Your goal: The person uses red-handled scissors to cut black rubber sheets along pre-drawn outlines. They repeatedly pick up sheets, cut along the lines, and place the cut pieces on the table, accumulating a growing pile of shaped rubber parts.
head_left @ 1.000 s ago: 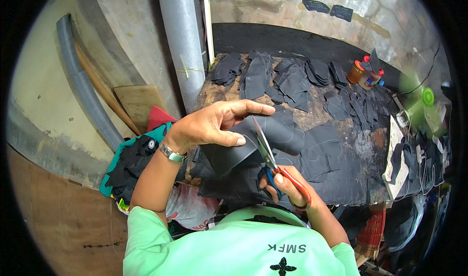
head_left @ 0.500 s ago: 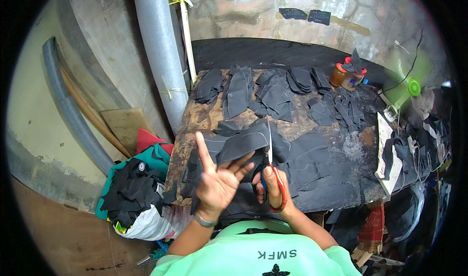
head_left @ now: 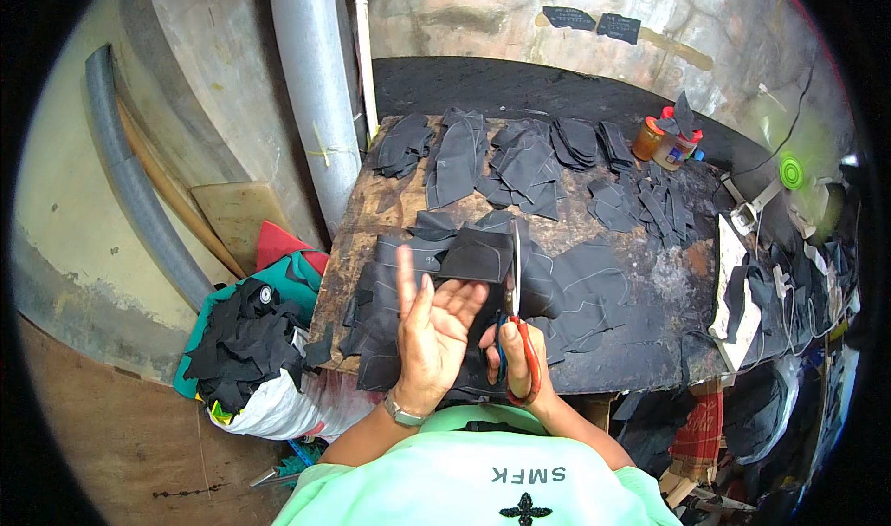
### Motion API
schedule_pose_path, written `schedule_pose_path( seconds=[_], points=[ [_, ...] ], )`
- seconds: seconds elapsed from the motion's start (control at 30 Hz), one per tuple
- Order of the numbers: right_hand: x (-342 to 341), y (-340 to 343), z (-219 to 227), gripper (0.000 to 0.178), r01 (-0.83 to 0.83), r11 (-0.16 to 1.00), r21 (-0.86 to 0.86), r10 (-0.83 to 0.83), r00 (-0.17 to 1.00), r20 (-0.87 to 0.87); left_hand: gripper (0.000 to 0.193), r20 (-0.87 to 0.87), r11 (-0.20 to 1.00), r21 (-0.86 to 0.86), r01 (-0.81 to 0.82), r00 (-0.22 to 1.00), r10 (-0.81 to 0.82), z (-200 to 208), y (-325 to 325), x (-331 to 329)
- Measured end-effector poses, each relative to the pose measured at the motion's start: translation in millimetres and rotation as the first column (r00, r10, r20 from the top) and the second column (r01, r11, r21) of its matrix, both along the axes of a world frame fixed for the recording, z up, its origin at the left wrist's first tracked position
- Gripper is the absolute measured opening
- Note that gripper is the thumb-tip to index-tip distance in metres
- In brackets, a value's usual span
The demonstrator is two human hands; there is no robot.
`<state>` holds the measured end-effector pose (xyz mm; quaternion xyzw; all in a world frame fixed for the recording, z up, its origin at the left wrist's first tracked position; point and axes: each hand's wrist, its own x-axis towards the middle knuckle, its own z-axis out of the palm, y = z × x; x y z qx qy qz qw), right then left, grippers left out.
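The left hand [head_left: 434, 326] is open wide, palm up, with the fingers spread. A black piece [head_left: 475, 255] of soft stuff rests on its fingertips, held up above the surface [head_left: 371, 215]. The right hand [head_left: 516, 354] is closed around the red handles of the scissors [head_left: 513, 314]. The blades point up and touch the right edge of the black piece. Under both hands lie more flat black pieces [head_left: 575, 285] with pale lines on them. Farther back on the surface sit little piles of black cutouts [head_left: 520, 155]. Two small bottles [head_left: 665, 142] with red caps stand at the far right. On the floor to the left is a bag [head_left: 251, 359] full of black scraps
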<state>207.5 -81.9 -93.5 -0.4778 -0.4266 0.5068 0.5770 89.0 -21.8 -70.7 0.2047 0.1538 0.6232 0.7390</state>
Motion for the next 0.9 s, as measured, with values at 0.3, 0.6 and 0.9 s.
schedule_pose_path(
  seconds=[0.3,0.6,0.9],
  points=[
    [-1.3,-6.9,-0.3,0.048,-0.076,0.991,-0.107,0.075,0.997,-0.007,0.036,-0.263,0.933,0.335,-0.13,0.938,0.225,15.2,17.6,-0.8],
    [-9.1,5.5,8.4,0.065,-0.24,0.966,0.101,0.21,0.947,0.242,0.04,-0.331,0.79,0.463,-0.402,0.749,0.575,23.7,6.1,8.0],
    [-15.2,9.0,10.6,0.069,-0.175,0.979,0.106,0.133,0.939,0.318,0.042,-0.445,0.779,0.467,-0.419,0.65,0.616,18.0,-2.1,10.5]
  ],
)
